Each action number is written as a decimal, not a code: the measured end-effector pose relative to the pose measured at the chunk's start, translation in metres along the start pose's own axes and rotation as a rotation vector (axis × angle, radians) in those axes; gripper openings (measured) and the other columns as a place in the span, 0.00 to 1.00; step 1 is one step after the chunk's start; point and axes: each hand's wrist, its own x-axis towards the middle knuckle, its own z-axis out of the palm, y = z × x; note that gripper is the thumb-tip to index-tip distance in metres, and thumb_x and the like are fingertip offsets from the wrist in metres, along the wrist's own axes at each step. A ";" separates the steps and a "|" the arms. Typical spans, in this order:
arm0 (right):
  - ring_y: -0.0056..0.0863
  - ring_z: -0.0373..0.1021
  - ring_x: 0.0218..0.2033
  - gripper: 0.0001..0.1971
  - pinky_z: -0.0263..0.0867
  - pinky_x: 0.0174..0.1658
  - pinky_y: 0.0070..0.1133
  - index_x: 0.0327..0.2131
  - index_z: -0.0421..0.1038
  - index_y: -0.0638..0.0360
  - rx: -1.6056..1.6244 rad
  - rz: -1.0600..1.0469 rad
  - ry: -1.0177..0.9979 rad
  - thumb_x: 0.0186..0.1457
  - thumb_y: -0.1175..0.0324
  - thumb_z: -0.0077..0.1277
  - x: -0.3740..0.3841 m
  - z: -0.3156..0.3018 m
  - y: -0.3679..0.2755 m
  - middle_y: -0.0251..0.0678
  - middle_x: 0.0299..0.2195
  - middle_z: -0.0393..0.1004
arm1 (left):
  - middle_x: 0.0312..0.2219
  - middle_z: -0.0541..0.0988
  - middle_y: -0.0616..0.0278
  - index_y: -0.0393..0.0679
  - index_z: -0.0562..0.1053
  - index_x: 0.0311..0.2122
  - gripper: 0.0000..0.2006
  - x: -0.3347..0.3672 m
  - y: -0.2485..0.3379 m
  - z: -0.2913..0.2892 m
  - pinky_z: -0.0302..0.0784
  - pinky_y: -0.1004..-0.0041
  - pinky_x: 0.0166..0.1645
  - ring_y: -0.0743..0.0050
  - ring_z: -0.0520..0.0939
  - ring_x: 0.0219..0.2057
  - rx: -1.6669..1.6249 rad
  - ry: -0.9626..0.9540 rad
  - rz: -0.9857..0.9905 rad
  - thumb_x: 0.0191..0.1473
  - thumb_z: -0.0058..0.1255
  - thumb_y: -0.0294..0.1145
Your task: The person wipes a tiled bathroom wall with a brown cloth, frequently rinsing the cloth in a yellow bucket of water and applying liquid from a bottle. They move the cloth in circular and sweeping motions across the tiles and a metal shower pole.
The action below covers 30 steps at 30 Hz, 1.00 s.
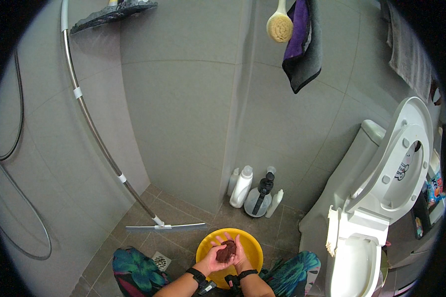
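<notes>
A round yellow basin (256,246) sits on the tiled floor between my knees. Above it, my two hands meet around a dark reddish-brown wad (226,252), soft-looking and crumpled; its exact kind does not show. My left hand (212,261) presses on it from the left with the thumb over its front. From the right, my right hand (240,255) cups it, fingers pointing away from me. Black bands circle both wrists. What lies at the bottom of the basin is mostly hidden by my hands and forearms.
A floor squeegee (166,227) leans on the left wall, its blade just beyond the basin. Several bottles (242,187) and a pump sprayer (258,200) stand by the wall corner. The toilet (354,262), lid raised, is at right. A floor drain (161,261) lies left of the basin.
</notes>
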 end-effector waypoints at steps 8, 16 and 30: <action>0.32 0.82 0.42 0.22 0.85 0.52 0.35 0.73 0.82 0.49 0.020 0.047 -0.075 0.84 0.59 0.75 0.034 -0.025 -0.010 0.33 0.41 0.84 | 0.43 0.83 0.63 0.57 0.82 0.55 0.09 0.014 0.016 0.000 0.67 0.79 0.30 0.82 0.75 0.28 0.085 -0.028 -0.076 0.84 0.76 0.37; 0.28 0.74 0.29 0.14 0.82 0.44 0.32 0.70 0.81 0.53 -0.143 0.045 0.045 0.90 0.64 0.64 0.040 0.005 -0.002 0.31 0.31 0.77 | 0.34 0.77 0.70 0.52 0.77 0.53 0.10 0.015 0.025 -0.027 0.59 0.75 0.26 0.82 0.68 0.22 0.406 0.113 -0.073 0.88 0.69 0.39; 0.30 0.72 0.24 0.04 0.82 0.40 0.38 0.60 0.81 0.54 -0.730 -0.137 0.388 0.92 0.67 0.60 0.049 0.007 0.007 0.32 0.29 0.78 | 0.26 0.84 0.63 0.44 0.84 0.42 0.20 0.023 0.002 -0.020 0.72 0.61 0.24 0.69 0.80 0.19 1.382 0.498 0.229 0.83 0.65 0.50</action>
